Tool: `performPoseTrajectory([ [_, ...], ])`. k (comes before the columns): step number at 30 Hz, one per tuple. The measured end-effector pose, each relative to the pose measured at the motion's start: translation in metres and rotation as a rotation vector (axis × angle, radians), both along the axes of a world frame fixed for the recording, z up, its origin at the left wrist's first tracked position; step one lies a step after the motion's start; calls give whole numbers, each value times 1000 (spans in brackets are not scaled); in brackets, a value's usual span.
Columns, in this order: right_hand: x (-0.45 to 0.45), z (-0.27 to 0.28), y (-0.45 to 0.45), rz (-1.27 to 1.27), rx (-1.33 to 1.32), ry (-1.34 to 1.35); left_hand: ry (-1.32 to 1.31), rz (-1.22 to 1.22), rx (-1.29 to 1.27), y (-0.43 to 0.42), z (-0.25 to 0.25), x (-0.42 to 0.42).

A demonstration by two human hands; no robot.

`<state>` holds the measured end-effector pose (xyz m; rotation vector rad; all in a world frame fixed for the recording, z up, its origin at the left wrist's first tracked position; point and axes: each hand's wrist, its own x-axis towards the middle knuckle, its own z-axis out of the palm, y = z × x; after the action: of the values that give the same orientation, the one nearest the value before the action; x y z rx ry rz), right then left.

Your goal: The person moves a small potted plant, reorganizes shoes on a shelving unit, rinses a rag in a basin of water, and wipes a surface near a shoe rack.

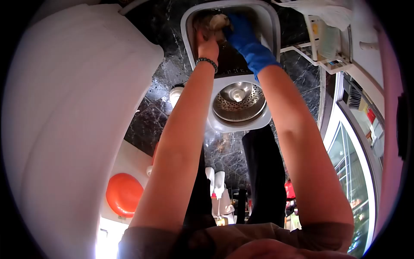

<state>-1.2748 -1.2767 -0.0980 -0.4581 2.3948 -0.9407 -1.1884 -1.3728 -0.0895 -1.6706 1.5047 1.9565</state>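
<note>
Both of my hands reach into the large basin of a grey sink (pixel 187 39) that holds dark water. My left hand (pixel 207 45) is bare, with a dark beaded bracelet (pixel 207 63) at the wrist; its fingers point into the basin and blur into the shadow. A blue glove (pixel 243 38) covers my right hand, and its fingers are hidden behind a pale, roundish item (pixel 219 21). This item lies between the two hands, beside the blue glove, and what it is cannot be made out.
A smaller basin (pixel 215 124) holds a perforated metal strainer (pixel 238 113). Dark marbled counter (pixel 168 60) surrounds the sink. At the right stands a white wire rack (pixel 317 39) with a plastic bag (pixel 323 11). An orange round object (pixel 124 194) is at lower left.
</note>
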Motion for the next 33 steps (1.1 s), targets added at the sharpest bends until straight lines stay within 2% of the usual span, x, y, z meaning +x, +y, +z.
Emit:
performPoseTrajectory([
  [1, 1, -14, 2, 0, 10, -13, -21, 64, -12, 1, -7, -3],
  [2, -3, -36, 3, 88, 48, 97, 32, 108, 104, -1, 0, -7],
  [3, -9, -61, 3, 180, 84, 210, 26, 112, 109, 0, -13, -7],
  [4, -17, -92, 3, 196, 96, 184, -10, 186, 140, 0, -29, -11],
  [5, -21, -97, -3, 200, 98, 182, -44, 259, 168, -1, -42, -16],
  [6, -26, -97, -12, 260, 318, 40, -48, 264, 171, -5, -50, -21],
  [7, -30, -96, -20, 321, 539, -104, -79, 398, 281, -8, -57, -26],
  [8, -27, -85, -25, 327, 546, -110, -114, 529, 393, -9, -58, -27],
  [9, -18, -69, -28, 131, 264, -98, -117, 535, 398, -11, -56, -28],
  [10, -9, -48, -29, -65, -19, -83, -48, 606, 512, -13, -50, -31],
  [12, 15, 9, -26, 65, -86, 287, 61, 679, 754, -17, -14, -37],
  [13, 28, 24, -27, -89, -238, 22, 67, 681, 756, -19, -31, -26],
  [14, 38, 33, -26, -245, -387, -249, 589, 546, 1106, -19, -69, -1],
  [17, 41, 62, -25, -194, -498, -329, 671, 864, 1649, -8, -54, 7],
  [18, 40, 67, -26, -219, -452, -435, 617, 915, 1546, -5, -46, 5],
  [19, 35, 58, -24, -218, -452, -432, 490, 853, 1202, 3, -39, 2],
  [21, 16, 16, -12, -201, -253, -353, -8, 506, 564, 10, 13, -21],
  [22, -2, -13, -3, -89, -170, -211, 27, 450, 551, 10, 20, -21],
  [23, -11, -31, -6, -89, -171, -207, 46, 422, 545, 8, 19, -21],
  [24, -16, -44, -7, 38, 7, -42, 65, 394, 539, 6, 15, -19],
  [25, -20, -54, -7, 167, 186, 124, 105, 466, 512, 2, 12, -17],
  [26, -25, -60, -7, 168, 185, 126, 148, 536, 482, -1, 7, -16],
  [28, -26, -70, -6, 92, 431, -11, 111, 559, 457, 0, -1, -15],
  [29, -22, -52, -11, 94, 427, -13, 76, 584, 439, 0, -4, -14],
  [31, -6, 14, -21, -112, -82, -334, 69, 572, 457, -4, -15, -16],
  [33, 31, 20, -22, -137, -422, -328, 433, 581, 898, -11, -35, -9],
])
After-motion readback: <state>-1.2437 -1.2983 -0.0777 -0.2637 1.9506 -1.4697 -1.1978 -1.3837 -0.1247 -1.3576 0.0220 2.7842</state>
